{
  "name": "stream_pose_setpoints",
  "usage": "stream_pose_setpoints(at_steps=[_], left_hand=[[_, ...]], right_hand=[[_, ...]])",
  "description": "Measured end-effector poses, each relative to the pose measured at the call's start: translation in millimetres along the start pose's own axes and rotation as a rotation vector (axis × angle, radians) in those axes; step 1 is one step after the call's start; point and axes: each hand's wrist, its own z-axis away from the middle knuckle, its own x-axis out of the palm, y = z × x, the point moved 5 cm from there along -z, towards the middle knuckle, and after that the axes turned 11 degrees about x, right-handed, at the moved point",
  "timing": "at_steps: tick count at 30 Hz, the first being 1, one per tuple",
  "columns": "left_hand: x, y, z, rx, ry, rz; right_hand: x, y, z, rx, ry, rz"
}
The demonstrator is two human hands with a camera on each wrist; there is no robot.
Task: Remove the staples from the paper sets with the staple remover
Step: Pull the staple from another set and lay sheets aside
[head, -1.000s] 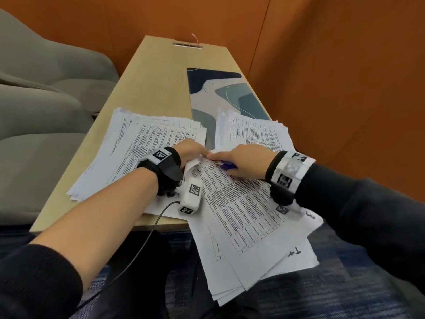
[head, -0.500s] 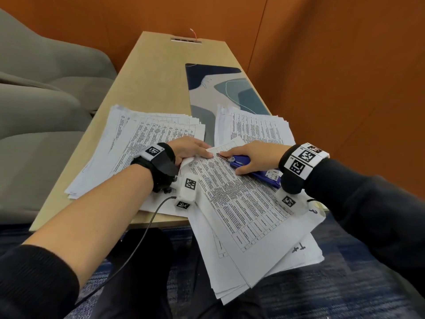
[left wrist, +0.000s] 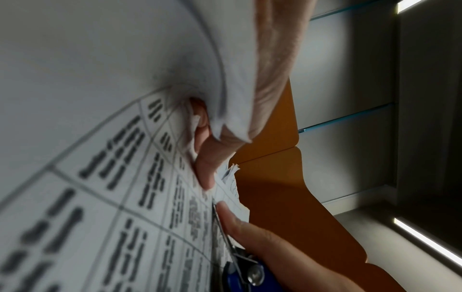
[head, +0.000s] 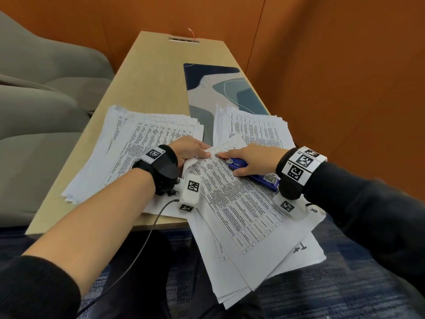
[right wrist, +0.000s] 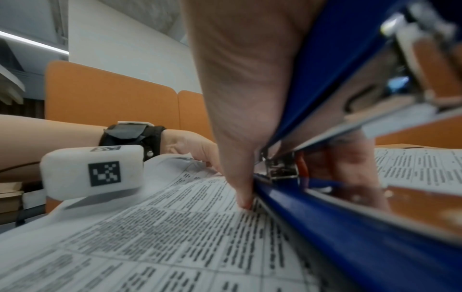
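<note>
The top paper set (head: 241,203), printed with tables, lies askew over the table's front edge. My left hand (head: 188,149) pinches its far corner; in the left wrist view the fingers (left wrist: 207,158) curl round folded-back sheets. My right hand (head: 250,157) grips the blue staple remover (head: 241,165), which lies flat on the page, index finger stretched along it. Its metal tip (left wrist: 225,233) sits at the stapled corner, just short of my left fingertips. In the right wrist view the thumb (right wrist: 232,98) presses beside the blue body (right wrist: 325,217). The staple itself is not visible.
A fanned pile of papers (head: 149,139) lies under my left wrist and another pile (head: 253,127) behind my right hand. A patterned desk mat (head: 220,88) covers the far right of the wooden table (head: 149,77). Grey seats (head: 34,88) stand left; an orange wall is close on the right.
My right hand has turned and drawn its wrist back to the right, uncovering the blue staple remover. Its tip stays at the paper's corner. My left hand keeps its hold.
</note>
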Motion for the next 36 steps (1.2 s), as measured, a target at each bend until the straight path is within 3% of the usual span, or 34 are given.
stream_pose_setpoints(at_steps=[10, 15, 20, 24, 29, 30, 34, 36], left_hand=[[1.0, 3.6, -0.6, 0.016, -0.003, -0.078], [1.1, 8.5, 1.9, 0.085, -0.073, 0.051], [-0.5, 36.3, 7.7, 0.219, -0.134, -0.067], [9.0, 47.2, 12.2, 0.251, -0.268, -0.099], [26.0, 49.9, 12.2, 0.297, -0.308, -0.014], [29.5, 50.9, 12.6, 0.302, -0.309, -0.010], [40.6, 59.5, 13.2, 0.293, -0.313, -0.144], [43.7, 67.3, 13.2, 0.289, -0.252, -0.160]], right_hand=[[-2.9, -13.5, -9.6, -0.031, 0.029, -0.003], [-12.4, 0.6, -3.8, -0.039, -0.019, -0.222], [-22.5, 10.0, 16.1, -0.036, -0.078, -0.572], [-8.9, 15.3, 25.7, -0.093, -0.266, -0.942], [0.5, 25.3, 37.9, -0.097, -0.291, -1.075], [-1.3, 28.4, 40.0, -0.091, -0.247, -1.034], [-22.6, 41.0, 46.9, -0.056, 0.081, -0.504], [-30.3, 39.5, 51.5, -0.063, 0.155, -0.415]])
